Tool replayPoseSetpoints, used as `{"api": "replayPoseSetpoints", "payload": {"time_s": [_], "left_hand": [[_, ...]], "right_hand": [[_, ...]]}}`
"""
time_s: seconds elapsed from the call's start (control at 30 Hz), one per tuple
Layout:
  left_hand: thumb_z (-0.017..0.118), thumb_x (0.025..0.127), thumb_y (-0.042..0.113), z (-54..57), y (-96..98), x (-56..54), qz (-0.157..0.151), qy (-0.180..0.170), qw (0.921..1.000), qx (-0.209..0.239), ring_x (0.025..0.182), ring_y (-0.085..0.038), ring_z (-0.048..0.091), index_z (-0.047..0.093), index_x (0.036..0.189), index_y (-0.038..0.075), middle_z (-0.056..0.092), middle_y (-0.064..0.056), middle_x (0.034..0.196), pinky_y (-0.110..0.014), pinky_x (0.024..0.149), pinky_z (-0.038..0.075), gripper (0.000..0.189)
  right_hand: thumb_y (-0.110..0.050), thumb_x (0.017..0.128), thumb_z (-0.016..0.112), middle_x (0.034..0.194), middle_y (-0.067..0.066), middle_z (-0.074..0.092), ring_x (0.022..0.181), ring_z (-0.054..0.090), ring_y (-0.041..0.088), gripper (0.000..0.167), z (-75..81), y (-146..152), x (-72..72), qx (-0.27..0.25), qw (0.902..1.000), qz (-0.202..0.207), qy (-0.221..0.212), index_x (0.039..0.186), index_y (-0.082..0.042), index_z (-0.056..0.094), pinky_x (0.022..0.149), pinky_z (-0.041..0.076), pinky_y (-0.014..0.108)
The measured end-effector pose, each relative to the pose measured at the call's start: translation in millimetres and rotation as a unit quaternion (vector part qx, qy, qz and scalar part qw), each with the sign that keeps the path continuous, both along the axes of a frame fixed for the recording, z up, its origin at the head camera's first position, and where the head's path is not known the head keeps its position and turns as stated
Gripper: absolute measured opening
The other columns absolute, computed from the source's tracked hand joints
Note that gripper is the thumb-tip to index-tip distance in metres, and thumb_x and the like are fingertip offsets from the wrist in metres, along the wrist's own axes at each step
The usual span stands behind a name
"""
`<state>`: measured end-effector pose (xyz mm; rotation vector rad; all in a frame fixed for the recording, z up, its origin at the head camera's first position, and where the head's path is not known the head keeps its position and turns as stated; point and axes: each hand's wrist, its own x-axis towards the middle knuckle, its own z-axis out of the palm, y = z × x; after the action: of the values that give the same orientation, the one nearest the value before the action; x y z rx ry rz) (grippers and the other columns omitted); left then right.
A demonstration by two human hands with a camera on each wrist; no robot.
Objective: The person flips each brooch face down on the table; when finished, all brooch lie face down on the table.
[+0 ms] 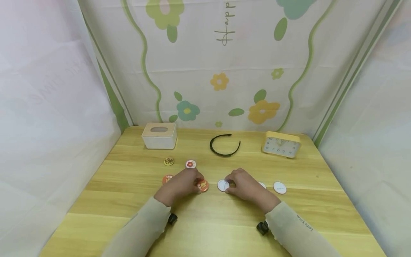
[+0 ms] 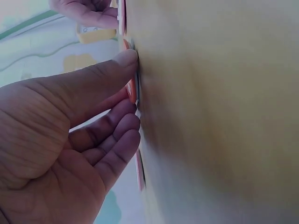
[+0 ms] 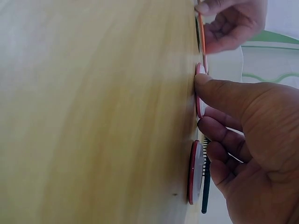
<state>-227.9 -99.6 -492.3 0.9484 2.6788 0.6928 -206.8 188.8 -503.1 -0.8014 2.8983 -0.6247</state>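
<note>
My left hand pinches an orange round badge by its edges, between thumb and fingers; the badge is at the table surface. A short way to the right, my right hand pinches a white round badge the same way. In the right wrist view this white badge has a red rim. Partly hidden by the left hand lies another orange badge. Just beyond that hand is a white badge with a red flower. Beside the right forearm, a white badge is partly covered.
Another white badge lies further right, and a yellow patterned badge at the left. Along the back of the wooden table stand a tissue box, a black headband and a yellow clock. Fabric walls surround the table's back and sides.
</note>
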Motion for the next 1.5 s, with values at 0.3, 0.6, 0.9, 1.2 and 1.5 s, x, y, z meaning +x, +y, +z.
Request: {"api": "replayPoseSetpoints", "payload": {"time_s": [0.3,0.6,0.9,1.2,1.5], "left_hand": [[0.087,0.093,0.013,1.8,19.5,-8.1,0.010,0.011,0.9998,-0.015,0.076,-0.013,0.044,0.062,0.080,0.017,0.046,0.004,0.077,-0.031,0.071,0.039,0.028],[0.086,0.092,0.009,5.7,19.5,-8.7,0.001,0.009,0.9999,-0.008,0.073,-0.011,0.042,0.064,0.081,0.013,0.042,0.006,0.074,-0.030,0.069,0.038,0.025],[0.086,0.091,0.006,-2.2,15.3,-11.4,0.014,-0.019,0.9996,0.016,0.079,-0.011,0.051,0.078,0.100,0.013,0.063,0.004,0.084,-0.031,0.075,0.046,0.014],[0.088,0.090,0.007,-2.6,16.0,-10.7,0.026,-0.019,0.9990,0.030,0.080,-0.012,0.056,0.080,0.104,0.012,0.071,0.000,0.089,-0.033,0.078,0.050,0.018],[0.082,0.098,0.010,3.4,9.9,-7.7,0.025,-0.028,0.9987,0.035,0.097,-0.013,0.071,0.084,0.114,0.011,0.082,0.000,0.109,-0.039,0.091,0.060,0.016]], "right_hand": [[-0.026,0.093,0.089,0.111,0.000,0.077,0.104,0.061,0.016,0.030,-0.5,-1.0,-0.7,0.004,1.0000,-0.006,0.001,0.119,-0.011,0.082,0.094,0.054,0.041],[-0.032,0.089,0.093,0.119,0.002,0.076,0.113,0.063,0.021,0.045,1.3,-9.1,-0.6,-0.035,0.9992,-0.012,0.015,0.125,-0.010,0.077,0.101,0.055,0.046],[-0.031,0.090,0.091,0.117,0.003,0.078,0.109,0.061,0.020,0.038,-3.7,-46.6,-4.4,-0.028,0.9995,-0.001,0.015,0.120,-0.009,0.079,0.100,0.056,0.042],[-0.033,0.093,0.089,0.105,-0.001,0.077,0.097,0.058,0.016,0.029,-6.6,-59.4,-7.5,0.009,0.9987,0.009,0.050,0.113,-0.012,0.082,0.088,0.054,0.035],[-0.034,0.104,0.076,0.109,-0.002,0.082,0.099,0.064,0.017,0.023,-5.1,-59.6,-6.9,0.021,0.9969,0.021,0.073,0.112,-0.015,0.086,0.090,0.057,0.035]]}}
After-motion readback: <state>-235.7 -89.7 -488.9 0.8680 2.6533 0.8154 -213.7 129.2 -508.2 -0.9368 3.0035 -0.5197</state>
